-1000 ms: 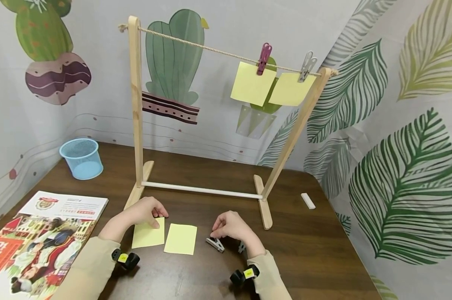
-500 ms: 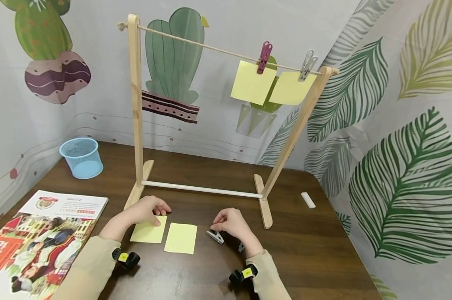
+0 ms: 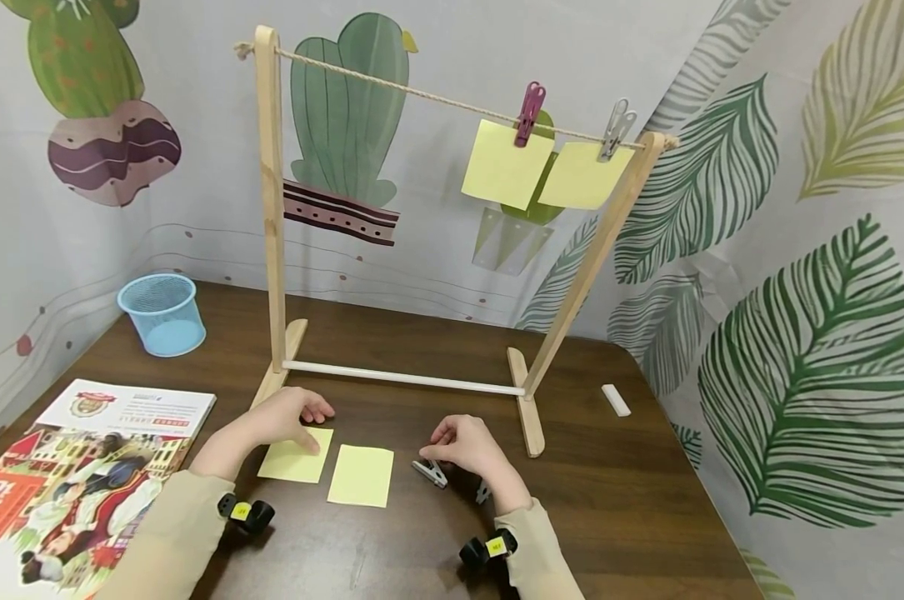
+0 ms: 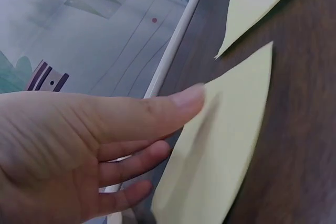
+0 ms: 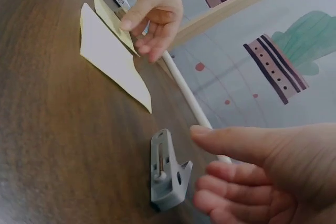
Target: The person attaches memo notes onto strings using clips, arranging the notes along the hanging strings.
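In the head view my left hand (image 3: 287,417) is over the left yellow sticky note (image 3: 290,461), its thumb at the note. The left wrist view shows the thumb tip overlapping the note's edge (image 4: 226,129), fingers loosely bent beyond it. A second sticky note (image 3: 362,477) lies just to the right. My right hand (image 3: 466,446) hovers beside a grey clothespin (image 5: 167,174) on the table, thumb and fingers apart from it in the right wrist view. Another grey clothespin (image 3: 484,492) lies partly hidden behind the right wrist.
A wooden frame (image 3: 272,208) carries a rope (image 3: 392,85); a purple clothespin (image 3: 530,115) and a grey one hold two notes (image 3: 507,165) on it. A blue mesh basket (image 3: 162,317), a magazine (image 3: 84,492) and a white block (image 3: 616,400) are on the table.
The left note has slid slightly away and to the left, along with my left hand. The grey clothespin by my right hand has shifted a little farther from me.
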The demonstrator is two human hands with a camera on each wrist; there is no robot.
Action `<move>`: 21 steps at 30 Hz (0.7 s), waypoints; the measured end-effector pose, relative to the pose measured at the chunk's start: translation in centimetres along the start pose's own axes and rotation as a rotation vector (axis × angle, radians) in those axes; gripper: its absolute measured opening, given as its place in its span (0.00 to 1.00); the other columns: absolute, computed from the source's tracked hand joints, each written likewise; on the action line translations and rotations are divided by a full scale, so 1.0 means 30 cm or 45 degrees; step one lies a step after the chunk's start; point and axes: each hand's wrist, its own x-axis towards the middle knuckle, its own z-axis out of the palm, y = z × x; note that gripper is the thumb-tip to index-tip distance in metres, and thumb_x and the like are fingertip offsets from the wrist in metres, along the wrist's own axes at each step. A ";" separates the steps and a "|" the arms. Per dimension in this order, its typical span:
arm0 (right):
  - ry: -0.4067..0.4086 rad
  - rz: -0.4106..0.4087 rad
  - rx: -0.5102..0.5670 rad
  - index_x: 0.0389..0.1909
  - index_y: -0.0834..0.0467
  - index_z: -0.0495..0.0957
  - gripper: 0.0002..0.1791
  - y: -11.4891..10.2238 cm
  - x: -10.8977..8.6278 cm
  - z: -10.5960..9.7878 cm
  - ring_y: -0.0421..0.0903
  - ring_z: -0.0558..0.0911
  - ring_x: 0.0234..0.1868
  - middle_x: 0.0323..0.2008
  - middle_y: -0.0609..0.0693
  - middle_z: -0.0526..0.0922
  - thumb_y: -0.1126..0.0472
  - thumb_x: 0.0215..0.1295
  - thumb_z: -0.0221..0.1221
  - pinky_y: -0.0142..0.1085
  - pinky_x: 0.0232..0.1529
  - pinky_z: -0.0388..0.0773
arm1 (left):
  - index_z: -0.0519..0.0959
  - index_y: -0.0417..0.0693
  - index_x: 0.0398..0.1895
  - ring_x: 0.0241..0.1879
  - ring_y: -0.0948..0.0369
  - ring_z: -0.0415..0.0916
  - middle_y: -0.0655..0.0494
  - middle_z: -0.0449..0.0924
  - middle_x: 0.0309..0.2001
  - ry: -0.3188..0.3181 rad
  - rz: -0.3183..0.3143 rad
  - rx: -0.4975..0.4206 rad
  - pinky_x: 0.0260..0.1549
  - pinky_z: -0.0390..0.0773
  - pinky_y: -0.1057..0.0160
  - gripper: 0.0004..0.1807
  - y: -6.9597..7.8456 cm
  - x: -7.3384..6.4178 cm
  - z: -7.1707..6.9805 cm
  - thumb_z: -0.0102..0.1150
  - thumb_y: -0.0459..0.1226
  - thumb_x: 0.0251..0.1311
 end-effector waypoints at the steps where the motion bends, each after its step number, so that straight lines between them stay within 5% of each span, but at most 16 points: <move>1: -0.012 0.008 -0.017 0.29 0.60 0.81 0.13 -0.003 -0.003 -0.003 0.37 0.76 0.19 0.21 0.46 0.80 0.56 0.52 0.72 0.30 0.22 0.73 | 0.83 0.37 0.43 0.36 0.60 0.75 0.55 0.82 0.35 -0.007 0.005 0.014 0.39 0.76 0.63 0.27 -0.001 -0.003 -0.003 0.81 0.34 0.34; 12: -0.103 0.052 -0.174 0.29 0.59 0.78 0.20 -0.023 -0.017 0.011 0.37 0.72 0.24 0.22 0.43 0.76 0.54 0.43 0.78 0.29 0.26 0.71 | 0.79 0.44 0.44 0.40 0.60 0.69 0.57 0.73 0.37 -0.141 0.038 0.106 0.42 0.73 0.61 0.35 0.016 -0.029 -0.011 0.85 0.37 0.25; 21: -0.106 0.045 -0.253 0.27 0.57 0.76 0.23 -0.032 -0.012 0.024 0.37 0.69 0.24 0.21 0.42 0.72 0.54 0.37 0.80 0.28 0.26 0.68 | 0.78 0.45 0.44 0.39 0.59 0.67 0.56 0.72 0.36 -0.137 -0.017 0.088 0.42 0.72 0.59 0.35 0.023 -0.029 -0.002 0.85 0.33 0.25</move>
